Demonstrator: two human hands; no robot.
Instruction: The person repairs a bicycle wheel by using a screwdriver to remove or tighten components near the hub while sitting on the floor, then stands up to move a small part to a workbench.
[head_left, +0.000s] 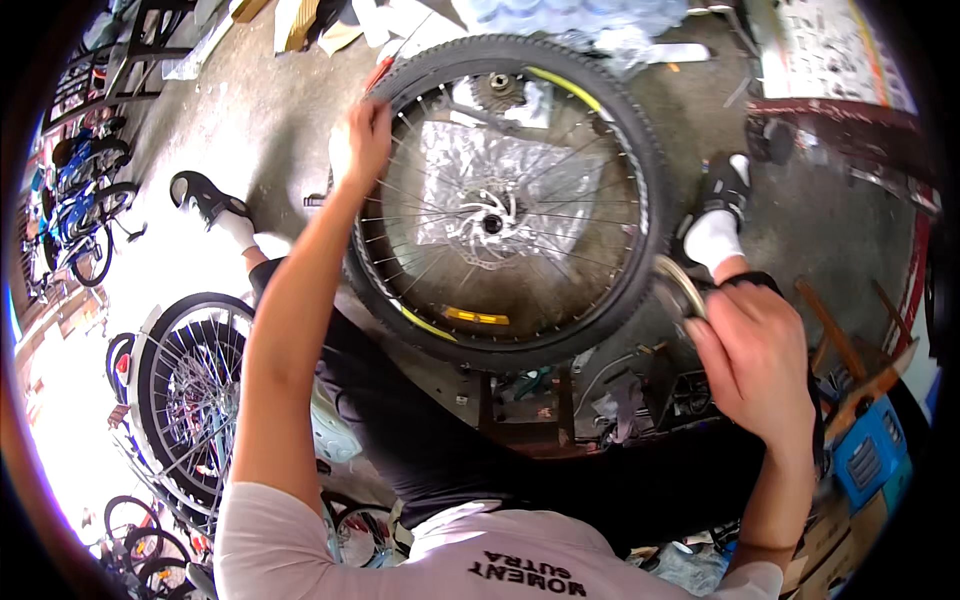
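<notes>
A bicycle wheel with a black knobby tyre, a disc rotor and yellow rim markings lies in front of me between my feet. My left hand has its fingers curled on the tyre's upper left, just below a small red tool at the tyre's edge. My right hand is closed on a curved metal tool beside the wheel's lower right; its exact kind is unclear. Crumpled clear plastic shows through the spokes.
Bicycles stand at the left, another wheel below them. Plastic sheeting and cardboard lie beyond my wheel. A dark red metal edge is at upper right. Wooden pieces and a blue case sit at lower right.
</notes>
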